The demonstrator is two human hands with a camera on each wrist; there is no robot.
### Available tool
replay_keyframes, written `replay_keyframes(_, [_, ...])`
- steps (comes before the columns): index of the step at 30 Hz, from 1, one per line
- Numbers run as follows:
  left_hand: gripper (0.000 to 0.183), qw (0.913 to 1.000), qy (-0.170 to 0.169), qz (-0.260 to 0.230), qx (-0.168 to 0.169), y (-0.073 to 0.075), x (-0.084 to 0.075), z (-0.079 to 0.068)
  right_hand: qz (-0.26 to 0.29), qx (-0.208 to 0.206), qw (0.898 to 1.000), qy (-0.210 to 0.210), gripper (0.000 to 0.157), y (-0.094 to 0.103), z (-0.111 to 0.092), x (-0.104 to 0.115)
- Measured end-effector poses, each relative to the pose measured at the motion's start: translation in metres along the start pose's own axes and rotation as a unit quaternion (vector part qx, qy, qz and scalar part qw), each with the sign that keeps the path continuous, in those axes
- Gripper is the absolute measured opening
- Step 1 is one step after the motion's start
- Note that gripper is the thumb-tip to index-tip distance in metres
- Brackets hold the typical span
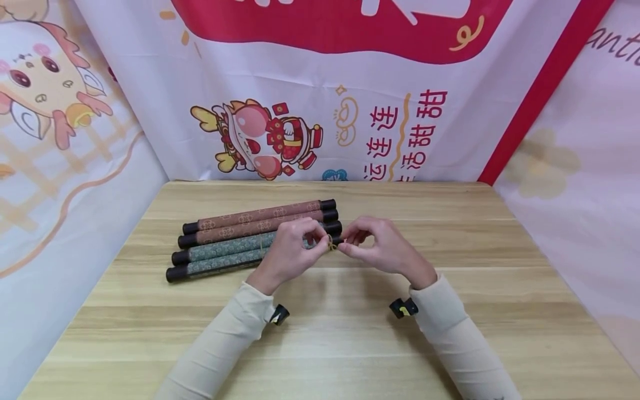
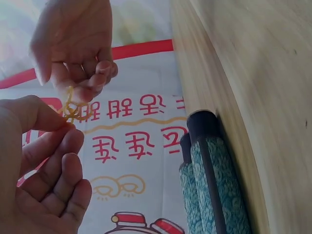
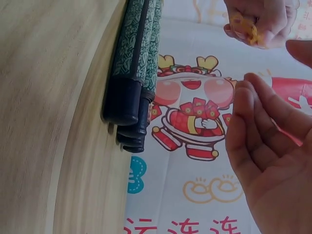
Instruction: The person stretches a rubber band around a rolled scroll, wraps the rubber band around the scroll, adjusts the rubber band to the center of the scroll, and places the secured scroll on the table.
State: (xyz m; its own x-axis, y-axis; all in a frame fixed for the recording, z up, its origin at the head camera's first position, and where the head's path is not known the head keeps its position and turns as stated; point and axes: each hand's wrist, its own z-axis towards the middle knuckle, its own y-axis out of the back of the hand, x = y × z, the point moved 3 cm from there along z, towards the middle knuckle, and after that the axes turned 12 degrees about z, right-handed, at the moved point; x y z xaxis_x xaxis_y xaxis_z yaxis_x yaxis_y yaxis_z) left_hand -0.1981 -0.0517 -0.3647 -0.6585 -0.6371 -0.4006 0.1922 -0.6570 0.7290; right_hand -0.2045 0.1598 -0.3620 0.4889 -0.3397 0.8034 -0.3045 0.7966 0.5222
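Observation:
My left hand [image 1: 291, 249] pinches a small tangle of yellow rubber bands [image 2: 75, 112] between thumb and index finger, above the table and near the scrolls' right ends. Facing it from the right is my right hand [image 1: 384, 248], its fingers bent loosely. In the right wrist view a gap shows between the right fingertips [image 3: 246, 83] and the bands, and nothing is held there. Behind the left hand lie two rolled scrolls in green patterned cloth [image 1: 227, 260] with black end knobs. A thin yellowish band [image 1: 261, 241] crosses one of them; the left hand covers part of both.
Two brown patterned scrolls [image 1: 260, 220] lie beside the green ones, farther back, all roughly parallel. The wooden table [image 1: 450, 344] ends at a printed cloth backdrop [image 1: 300, 72], with cloth also at both sides. Each wrist carries a small black camera [image 1: 404, 308].

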Motion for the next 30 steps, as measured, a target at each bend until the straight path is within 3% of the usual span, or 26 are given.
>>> replay_keyframes(5, [0.010, 0.9997, 0.003, -0.024, 0.009, -0.002, -0.003, 0.001, 0.009, 0.008, 1.000, 0.012, 0.012, -0.005, 0.001, 0.002])
replay_keyframes(10, [0.008, 0.9996, -0.017, -0.023, 0.005, -0.005, -0.006, 0.001, 0.015, 0.005, 0.999, 0.034, 0.007, -0.010, 0.001, 0.004])
replay_keyframes(13, [0.009, 0.9991, -0.032, 0.026, -0.005, -0.003, -0.005, 0.000, 0.020, -0.006, 0.999, 0.036, 0.005, -0.008, 0.000, 0.005])
replay_keyframes(16, [0.013, 0.9930, -0.038, 0.111, -0.009, 0.002, 0.000, 0.000, 0.034, -0.020, 0.999, 0.032, 0.008, -0.004, -0.001, 0.008])
replay_keyframes(20, [0.014, 0.9853, -0.003, 0.170, 0.022, 0.014, 0.019, 0.001, 0.049, -0.038, 0.998, 0.024, 0.010, 0.009, -0.003, 0.010])
replay_keyframes(24, [0.014, 0.9848, 0.070, 0.147, 0.060, 0.033, 0.046, 0.000, 0.038, -0.082, 0.996, 0.005, 0.010, 0.029, -0.007, 0.005])
replay_keyframes(26, [0.014, 0.9863, 0.088, 0.116, 0.077, 0.039, 0.054, -0.001, 0.032, -0.102, 0.994, -0.005, 0.010, 0.036, -0.008, 0.001])
replay_keyframes(28, [0.015, 0.9897, 0.079, 0.072, 0.095, 0.038, 0.055, -0.001, 0.028, -0.102, 0.994, -0.013, 0.008, 0.036, -0.007, -0.002])
replay_keyframes(30, [0.014, 0.9914, 0.049, 0.023, 0.119, 0.033, 0.047, 0.001, 0.035, -0.082, 0.996, -0.015, 0.006, 0.031, -0.005, -0.002])
